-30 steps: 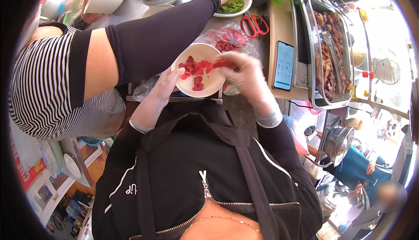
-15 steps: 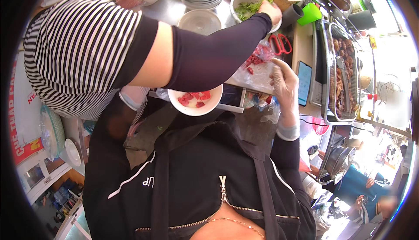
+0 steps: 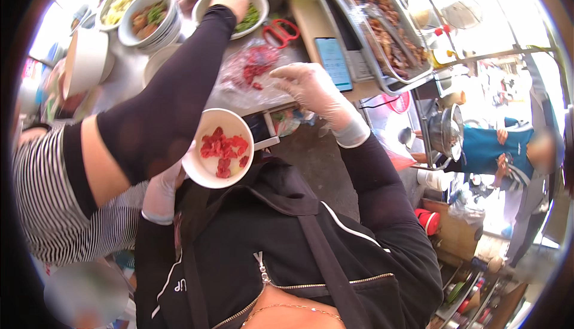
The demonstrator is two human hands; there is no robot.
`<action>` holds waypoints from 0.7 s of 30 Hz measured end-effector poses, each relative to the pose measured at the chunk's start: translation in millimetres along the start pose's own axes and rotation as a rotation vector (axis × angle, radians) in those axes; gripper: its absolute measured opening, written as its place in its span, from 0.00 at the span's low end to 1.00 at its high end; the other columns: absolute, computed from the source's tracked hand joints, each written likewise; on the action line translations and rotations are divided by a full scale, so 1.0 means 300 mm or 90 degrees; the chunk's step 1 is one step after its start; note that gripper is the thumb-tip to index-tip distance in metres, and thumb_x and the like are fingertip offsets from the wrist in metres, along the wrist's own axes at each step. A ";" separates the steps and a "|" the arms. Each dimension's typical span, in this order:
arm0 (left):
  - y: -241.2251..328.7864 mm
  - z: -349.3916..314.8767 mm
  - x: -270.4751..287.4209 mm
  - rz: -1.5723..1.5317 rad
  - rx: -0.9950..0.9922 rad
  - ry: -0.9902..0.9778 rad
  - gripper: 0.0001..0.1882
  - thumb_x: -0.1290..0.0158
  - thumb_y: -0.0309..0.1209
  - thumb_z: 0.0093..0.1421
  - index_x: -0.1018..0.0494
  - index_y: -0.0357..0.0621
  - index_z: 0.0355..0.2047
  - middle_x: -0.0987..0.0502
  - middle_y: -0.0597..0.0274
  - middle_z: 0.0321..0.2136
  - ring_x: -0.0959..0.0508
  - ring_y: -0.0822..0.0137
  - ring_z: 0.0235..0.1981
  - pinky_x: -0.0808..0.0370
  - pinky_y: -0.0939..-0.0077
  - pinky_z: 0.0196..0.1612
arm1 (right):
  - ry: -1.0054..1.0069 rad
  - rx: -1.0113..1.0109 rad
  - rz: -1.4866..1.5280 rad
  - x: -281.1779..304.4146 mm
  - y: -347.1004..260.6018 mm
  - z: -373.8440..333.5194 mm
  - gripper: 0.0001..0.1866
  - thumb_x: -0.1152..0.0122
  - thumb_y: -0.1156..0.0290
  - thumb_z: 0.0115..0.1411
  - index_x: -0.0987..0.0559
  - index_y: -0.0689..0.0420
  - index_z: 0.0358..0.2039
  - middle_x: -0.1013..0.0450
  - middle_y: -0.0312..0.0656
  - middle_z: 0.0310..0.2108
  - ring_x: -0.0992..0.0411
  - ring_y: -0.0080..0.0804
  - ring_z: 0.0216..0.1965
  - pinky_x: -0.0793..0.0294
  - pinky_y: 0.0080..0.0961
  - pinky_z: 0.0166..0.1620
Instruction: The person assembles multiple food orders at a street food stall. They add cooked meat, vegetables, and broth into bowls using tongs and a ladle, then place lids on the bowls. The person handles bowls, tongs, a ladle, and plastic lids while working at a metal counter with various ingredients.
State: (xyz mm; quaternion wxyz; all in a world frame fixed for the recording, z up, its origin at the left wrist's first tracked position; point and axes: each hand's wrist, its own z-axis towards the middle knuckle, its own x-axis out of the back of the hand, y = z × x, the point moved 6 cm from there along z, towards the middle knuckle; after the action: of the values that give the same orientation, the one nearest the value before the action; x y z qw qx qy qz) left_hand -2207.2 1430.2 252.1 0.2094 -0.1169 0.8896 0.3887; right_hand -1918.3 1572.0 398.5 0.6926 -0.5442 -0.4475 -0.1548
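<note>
A white bowl (image 3: 201,167) with several slices of raw red meat (image 3: 222,151) is held up in front of my chest. My gloved left hand (image 3: 162,193) grips it at its left side; most of those fingers are hidden behind the bowl and under a co-worker's arm. My right hand (image 3: 314,90), in a clear glove, hovers beside a spread plastic bag (image 3: 230,77) on the table. Its fingers are stretched toward the raw meat pieces (image 3: 258,66) on that bag, and nothing shows between them.
A co-worker's black-sleeved arm (image 3: 161,105) crosses above my left side, its hand (image 3: 234,1) in a bowl of greens (image 3: 256,25). Red-handled scissors (image 3: 281,33), a phone (image 3: 333,60) and a tray of cooked meat (image 3: 426,69) lie to the right. Stacked bowls (image 3: 139,37) stand at the far left.
The whole view has swung round, shifting the table and tray leftward. More of the bowl now shows from under the co-worker's arm. My right hand remains beside the raw meat, fingers more extended.
</note>
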 end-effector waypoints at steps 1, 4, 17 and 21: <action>-0.035 0.004 0.018 -0.038 -0.077 0.019 0.35 0.49 0.38 0.62 0.44 0.36 0.65 0.35 0.49 0.61 0.33 0.55 0.61 0.35 0.60 0.63 | 0.099 0.023 0.022 0.087 -0.013 -0.011 0.11 0.32 0.72 0.55 0.16 0.57 0.39 0.20 0.48 0.37 0.22 0.41 0.38 0.25 0.29 0.45; -0.029 0.001 -0.151 -0.116 -0.089 -0.020 0.34 0.51 0.42 0.65 0.44 0.35 0.65 0.35 0.48 0.61 0.33 0.55 0.61 0.34 0.60 0.63 | 0.449 0.056 -0.075 0.464 0.149 -0.142 0.08 0.36 0.71 0.58 0.17 0.56 0.38 0.21 0.47 0.33 0.22 0.43 0.35 0.24 0.32 0.40; 0.074 0.200 -0.718 -0.155 -0.176 -0.108 0.35 0.54 0.48 0.67 0.45 0.36 0.65 0.35 0.46 0.61 0.30 0.54 0.59 0.31 0.57 0.62 | 0.039 -0.212 -0.398 0.879 0.756 -0.075 0.17 0.41 0.67 0.52 0.20 0.55 0.43 0.23 0.51 0.40 0.26 0.48 0.47 0.29 0.38 0.52; 0.117 0.225 -0.830 -0.170 -0.200 -0.082 0.34 0.54 0.47 0.67 0.45 0.35 0.65 0.36 0.44 0.61 0.31 0.52 0.60 0.33 0.56 0.63 | 0.101 -0.154 -0.318 1.020 0.720 -0.153 0.15 0.46 0.68 0.55 0.22 0.59 0.42 0.23 0.53 0.37 0.24 0.49 0.42 0.27 0.39 0.47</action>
State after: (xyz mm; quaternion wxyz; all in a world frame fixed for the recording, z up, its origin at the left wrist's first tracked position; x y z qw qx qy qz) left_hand -1980.8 1515.0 348.9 0.2947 -0.2403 0.7794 0.4979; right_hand -1577.1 1692.1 506.6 0.5958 -0.4823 -0.4900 -0.4150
